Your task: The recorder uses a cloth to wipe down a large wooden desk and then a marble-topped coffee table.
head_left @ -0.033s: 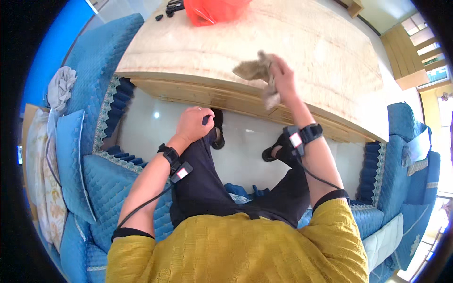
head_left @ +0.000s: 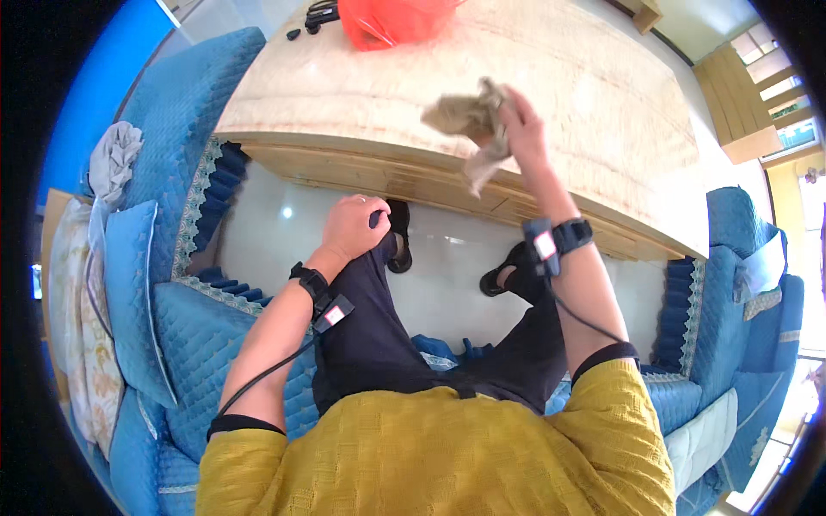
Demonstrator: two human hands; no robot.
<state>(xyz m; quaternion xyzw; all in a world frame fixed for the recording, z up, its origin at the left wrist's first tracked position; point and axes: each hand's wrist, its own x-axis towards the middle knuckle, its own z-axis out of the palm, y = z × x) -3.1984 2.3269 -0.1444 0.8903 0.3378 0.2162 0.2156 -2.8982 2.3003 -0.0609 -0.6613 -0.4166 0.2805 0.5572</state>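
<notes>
A crumpled greyish-brown cloth [head_left: 465, 116] is bunched in my right hand [head_left: 525, 129], whose fingers close round one part of it. Its loose ends hang just over the near edge of the pale wooden table [head_left: 344, 95]. My left hand [head_left: 351, 225] rests on my left knee, in dark trousers. The fingers there are curled in, and whatever they may enclose is hidden. Both wrists wear black straps with small boxes and cables.
A red plastic bag [head_left: 396, 21] sits at the table's far left, beside small black items [head_left: 320, 13]. Blue quilted sofas [head_left: 189, 95] flank the table. A grey cloth [head_left: 114, 162] lies on the left one. My slippered feet [head_left: 397, 241] are on the shiny floor below.
My right hand has moved slightly up and to the right with the cloth, whose hanging end has swung left. The left hand stays on the knee.
</notes>
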